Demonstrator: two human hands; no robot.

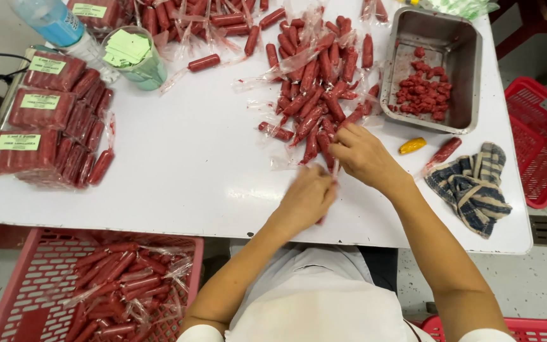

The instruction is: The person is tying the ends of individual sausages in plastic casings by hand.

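Both hands meet near the middle of the white worktop (191, 158). The left hand (308, 199) is blurred, fingers curled around a thin red sausage in clear plastic wrap (335, 170); only a sliver of it shows. The right hand (363, 155), just at one o'clock from the left, pinches the same sausage's upper end. At twelve o'clock lies a loose heap of wrapped red sausages (314, 95). A rectangular steel tray (463, 44) with red meat bits sits at two o'clock. A striped blue cloth (473, 187) lies at three o'clock, and sealed labelled sausage packs (52, 120) at nine o'clock.
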